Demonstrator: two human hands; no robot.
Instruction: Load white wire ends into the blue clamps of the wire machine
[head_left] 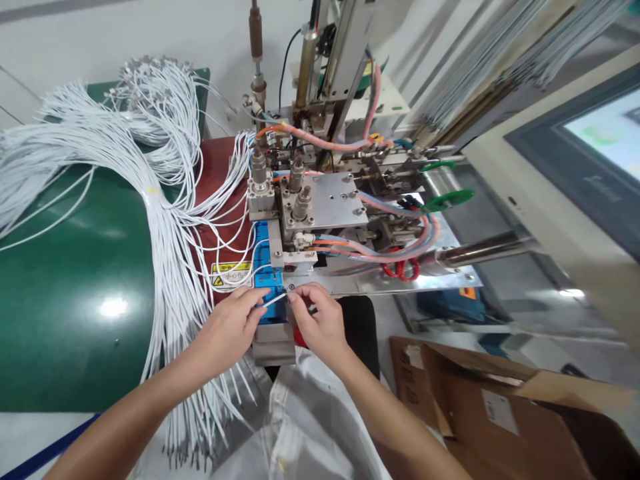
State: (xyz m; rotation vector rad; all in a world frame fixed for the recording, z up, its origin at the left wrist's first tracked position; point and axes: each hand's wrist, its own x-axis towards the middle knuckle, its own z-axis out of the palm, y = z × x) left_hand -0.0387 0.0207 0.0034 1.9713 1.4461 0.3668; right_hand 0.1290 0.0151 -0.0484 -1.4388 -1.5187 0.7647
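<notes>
My left hand [233, 327] and my right hand [317, 323] meet at the front of a small metal machine [325, 200]. Between them they pinch a short white wire [274, 300], each hand closed on one end. The wire lies across a blue fixture block [265, 257] at the machine's front. A large bundle of white wires [165, 267] drapes down just left of my left hand, its loose ends hanging over the table edge.
A green mat [75, 287] covers the table at left under more white wire loops [150, 100]. Orange and blue hoses [380, 243] run across the machine. A screen panel [590, 147] stands at right. Open cardboard boxes [500, 413] sit below right.
</notes>
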